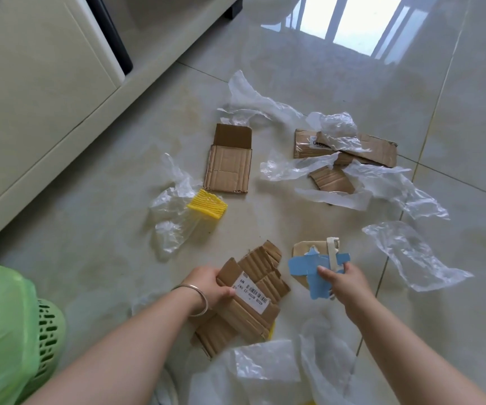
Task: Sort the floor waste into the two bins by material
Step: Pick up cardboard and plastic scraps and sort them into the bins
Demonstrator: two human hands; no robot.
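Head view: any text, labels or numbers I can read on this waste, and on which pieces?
White label on the cardboard gripped by the left hand: upside down, "ON", a barcode, a number line too blurred to read.
Label on the far cardboard strip: dark print, unreadable.

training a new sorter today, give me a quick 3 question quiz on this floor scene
1. True or false: the left hand grips a corrugated cardboard piece with a barcode label.
2. What does the right hand hold? A) yellow ribbed piece B) cardboard scrap with blue tape C) clear plastic film
3. Fill in: the bin at the lower left has a ____ coloured liner.

Key
1. True
2. B, the cardboard scrap with blue tape; the yellow ribbed piece lies on the tiled floor.
3. Green, on the green bin.
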